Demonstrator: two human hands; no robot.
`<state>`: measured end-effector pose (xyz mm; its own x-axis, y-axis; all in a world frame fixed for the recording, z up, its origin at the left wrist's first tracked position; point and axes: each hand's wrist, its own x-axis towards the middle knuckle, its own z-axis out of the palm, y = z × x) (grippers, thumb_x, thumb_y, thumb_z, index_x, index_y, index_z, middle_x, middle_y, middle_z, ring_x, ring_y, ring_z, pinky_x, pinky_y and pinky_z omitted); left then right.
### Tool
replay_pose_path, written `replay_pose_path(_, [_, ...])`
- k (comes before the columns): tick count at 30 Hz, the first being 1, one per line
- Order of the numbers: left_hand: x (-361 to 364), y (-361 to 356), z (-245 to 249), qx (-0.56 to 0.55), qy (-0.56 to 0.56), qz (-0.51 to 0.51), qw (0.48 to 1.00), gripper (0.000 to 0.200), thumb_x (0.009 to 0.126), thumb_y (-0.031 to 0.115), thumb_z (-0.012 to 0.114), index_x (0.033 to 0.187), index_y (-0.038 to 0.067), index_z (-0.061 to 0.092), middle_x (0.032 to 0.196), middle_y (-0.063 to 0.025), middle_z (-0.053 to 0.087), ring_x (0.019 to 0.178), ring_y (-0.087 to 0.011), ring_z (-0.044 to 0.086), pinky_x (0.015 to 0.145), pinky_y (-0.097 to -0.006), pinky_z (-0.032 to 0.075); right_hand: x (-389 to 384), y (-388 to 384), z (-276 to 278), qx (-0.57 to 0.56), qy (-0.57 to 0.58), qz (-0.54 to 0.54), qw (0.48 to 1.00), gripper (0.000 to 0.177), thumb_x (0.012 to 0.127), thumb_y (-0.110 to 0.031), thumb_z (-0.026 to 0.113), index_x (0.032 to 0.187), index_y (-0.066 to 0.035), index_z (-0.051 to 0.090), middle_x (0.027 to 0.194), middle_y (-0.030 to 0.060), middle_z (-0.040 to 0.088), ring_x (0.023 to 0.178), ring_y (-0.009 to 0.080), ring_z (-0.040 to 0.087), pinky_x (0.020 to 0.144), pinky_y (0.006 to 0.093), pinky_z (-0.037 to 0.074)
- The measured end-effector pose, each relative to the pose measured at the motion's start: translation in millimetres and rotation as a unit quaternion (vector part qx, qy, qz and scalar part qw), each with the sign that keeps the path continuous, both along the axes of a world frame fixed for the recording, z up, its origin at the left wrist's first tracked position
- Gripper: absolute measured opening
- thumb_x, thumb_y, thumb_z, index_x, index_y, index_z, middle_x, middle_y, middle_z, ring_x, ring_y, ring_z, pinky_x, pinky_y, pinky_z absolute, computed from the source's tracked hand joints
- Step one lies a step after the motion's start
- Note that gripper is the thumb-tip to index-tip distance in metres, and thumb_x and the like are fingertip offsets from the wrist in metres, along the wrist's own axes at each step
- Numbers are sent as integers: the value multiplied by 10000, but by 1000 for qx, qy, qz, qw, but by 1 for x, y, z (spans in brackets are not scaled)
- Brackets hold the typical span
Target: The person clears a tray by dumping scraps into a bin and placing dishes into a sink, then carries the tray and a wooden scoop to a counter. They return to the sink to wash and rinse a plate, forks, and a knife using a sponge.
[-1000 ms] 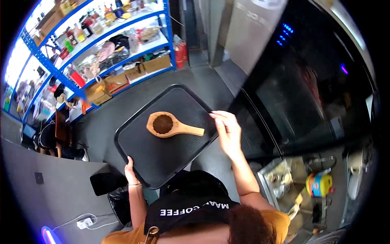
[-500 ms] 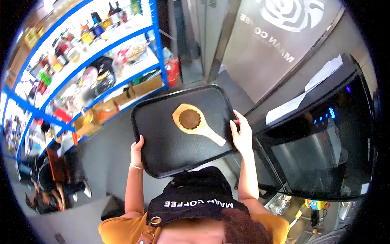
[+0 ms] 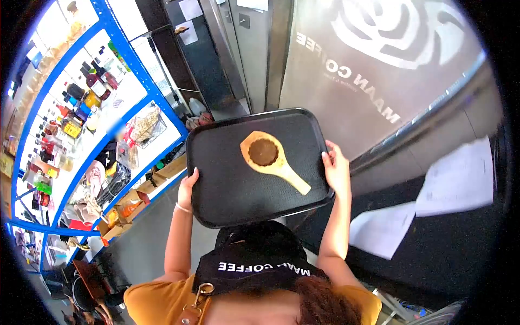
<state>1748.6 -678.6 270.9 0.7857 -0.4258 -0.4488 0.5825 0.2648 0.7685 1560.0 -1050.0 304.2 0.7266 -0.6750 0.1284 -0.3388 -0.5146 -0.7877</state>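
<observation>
A black serving tray [image 3: 222, 189] is held out in front of my body. My left hand [image 3: 188, 187] grips its left edge, with the thumb over the rim and the other fingers hidden underneath. On the opposite edge, my right hand [image 3: 337, 169] is closed round the rim, its fingers partly out of sight below. A pale wooden paddle board [image 3: 290, 176] lies on the tray, its handle pointing toward the near right corner. On the board's wide end sits a round brown item with a scalloped edge [image 3: 264, 152], perhaps a small tart or cake.
Blue-framed shelves [image 3: 138, 116] with bottles and boxes stand at the left. A frosted door [image 3: 319, 97] with mirrored lettering is ahead. To the right, paper sheets [image 3: 455, 181] lie on a black surface. Another person [image 3: 84, 295] appears at lower left.
My view has moved forward toward the frosted door, and the shelves have shifted left and grown nearer. The tray stays in both hands, with the board still on it.
</observation>
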Motion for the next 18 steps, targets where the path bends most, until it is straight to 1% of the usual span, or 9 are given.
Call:
replay_pose_path(6, [133,-107,-22,26,28,-20,999,410,901,296,602,1078,-73,588,955,-161,667,792,-254,668,712,-339,544,209,-158,17,-64,-110,85,988,566,920,-218,567,1420,-90,336,1182,142,575,891,176,601,826,329,480])
replay_pose_path(8, [169,-156,-15,29,8,-49,998,395,904,295,598,1062,-68,604,967,-155,670,802,-255,670,727,-347,542,289,-216,23,109,-100,167,975,618,929,-250,556,1457,-124,260,1237,129,554,954,184,594,869,337,467])
replay_pose_path(9, [188,-183,-16,29,38,-66,997,382,907,289,595,1056,-62,613,972,-147,674,814,-257,672,738,-352,541,317,-240,31,164,-66,177,968,693,925,-300,561,1478,-118,184,1366,151,453,1165,247,510,984,365,403])
replay_pose_path(10, [212,-208,-23,-9,29,-105,994,371,903,294,603,1037,-51,620,957,-133,678,807,-242,672,729,-342,540,341,-273,21,95,-69,140,983,712,928,-315,553,1482,-114,152,1409,150,393,1213,255,466,1011,372,374])
replay_pose_path(12, [256,-266,-23,42,24,-142,989,378,902,308,607,1021,-50,621,939,-122,679,792,-223,670,715,-333,536,383,-367,-8,-40,-87,56,994,754,935,-345,538,1491,-107,88,1493,148,275,1308,271,379,1064,386,314])
replay_pose_path(13, [273,-294,-14,38,25,-159,986,382,899,314,612,1007,-51,623,922,-117,678,777,-215,668,703,-329,533,379,-392,1,-47,-120,-14,992,783,923,-336,557,1486,-65,86,1535,161,141,1404,272,192,1130,376,195])
replay_pose_path(14, [283,-321,-4,33,25,-177,983,386,896,320,617,993,-53,625,904,-111,678,761,-206,666,692,-325,531,360,-427,8,-122,-106,-107,981,781,912,-322,573,1476,-32,118,1535,162,131,1423,265,112,1147,361,142])
replay_pose_path(17, [335,-402,-20,64,13,-219,973,326,884,293,642,965,-22,643,888,-94,677,746,-185,655,659,-320,521,276,-500,32,-56,-224,-262,937,326,934,-241,524,1122,0,638,1145,196,616,1126,252,543,1006,378,394])
replay_pose_path(18, [345,-429,-12,35,29,-253,966,325,879,290,650,966,-24,639,872,-85,674,737,-181,650,656,-314,516,232,-503,51,-272,-134,-286,909,375,939,-252,524,1200,13,575,1190,209,584,1153,266,521,1016,392,382])
